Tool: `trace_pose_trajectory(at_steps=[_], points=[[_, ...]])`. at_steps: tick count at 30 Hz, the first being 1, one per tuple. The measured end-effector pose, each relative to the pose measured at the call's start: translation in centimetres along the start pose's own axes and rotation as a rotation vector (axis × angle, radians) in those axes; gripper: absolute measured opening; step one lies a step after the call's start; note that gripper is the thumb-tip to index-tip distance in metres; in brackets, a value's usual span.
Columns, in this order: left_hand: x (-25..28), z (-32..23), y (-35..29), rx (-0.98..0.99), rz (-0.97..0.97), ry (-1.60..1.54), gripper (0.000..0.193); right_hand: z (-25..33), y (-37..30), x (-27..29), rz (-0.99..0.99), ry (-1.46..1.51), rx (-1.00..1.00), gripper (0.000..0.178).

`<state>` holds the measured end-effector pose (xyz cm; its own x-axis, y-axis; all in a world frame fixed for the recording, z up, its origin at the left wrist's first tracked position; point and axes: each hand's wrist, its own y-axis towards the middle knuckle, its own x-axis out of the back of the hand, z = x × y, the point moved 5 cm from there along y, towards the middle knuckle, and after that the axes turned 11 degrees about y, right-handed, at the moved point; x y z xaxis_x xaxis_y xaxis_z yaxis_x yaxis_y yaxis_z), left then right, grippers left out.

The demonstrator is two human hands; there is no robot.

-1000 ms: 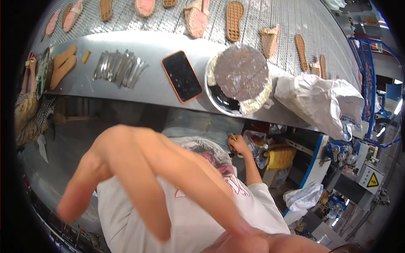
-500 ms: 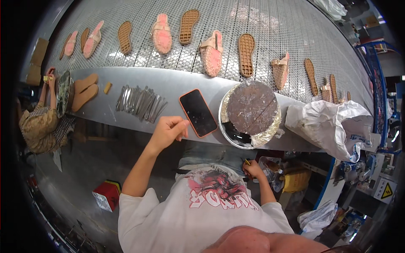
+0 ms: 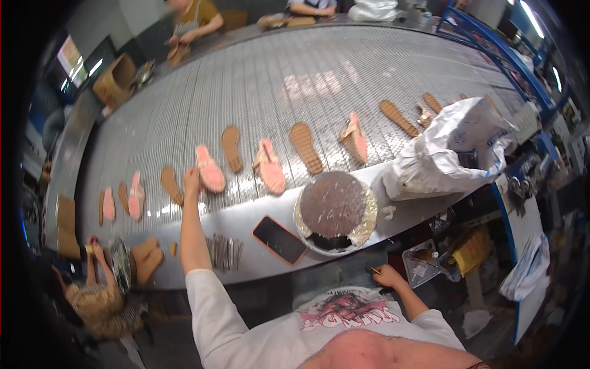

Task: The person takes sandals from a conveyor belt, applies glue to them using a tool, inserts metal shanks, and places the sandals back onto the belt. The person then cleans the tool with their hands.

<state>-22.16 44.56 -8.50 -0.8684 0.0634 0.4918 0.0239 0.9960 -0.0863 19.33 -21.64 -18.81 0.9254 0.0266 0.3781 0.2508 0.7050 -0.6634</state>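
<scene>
My left hand (image 3: 192, 179) reaches over the mesh belt, between a brown sole (image 3: 172, 185) and a pink sandal upper (image 3: 211, 170). It is right beside the pink upper's left edge; blur hides whether its fingers grip anything. Down by my lap, my right hand (image 3: 386, 275) is closed round a thin yellow-handled tool (image 3: 375, 270), whose tip I cannot make out. More brown soles (image 3: 306, 147) and pink-lined sandal uppers (image 3: 270, 167) lie alternately along the belt.
On the metal ledge (image 3: 221, 215) are thin metal strips (image 3: 225, 251), a phone (image 3: 280, 240) and a round pot (image 3: 337, 209) with a dark brown disc on top. A white sack (image 3: 444, 161) stands at right. A person (image 3: 98, 301) works at left, others across the belt.
My left hand has moved from above the ledge, beside the phone, forward onto the belt. The view has tilted up. My right hand stays low, still holding the yellow-handled tool.
</scene>
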Motion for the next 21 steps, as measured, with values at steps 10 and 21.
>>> trace_pose_trajectory(at_steps=[10, 21], points=[[-2.8, -5.2, -4.1, 0.173, 0.015, -0.341, 0.015, 2.8, -3.4, 0.9, -0.02, -0.236, 0.098, 0.035], [-2.4, -21.3, -36.6, -0.409, -0.172, -0.282, 0.01, 30.1, -12.6, 4.0, -0.296, 0.255, 1.022, 0.066]])
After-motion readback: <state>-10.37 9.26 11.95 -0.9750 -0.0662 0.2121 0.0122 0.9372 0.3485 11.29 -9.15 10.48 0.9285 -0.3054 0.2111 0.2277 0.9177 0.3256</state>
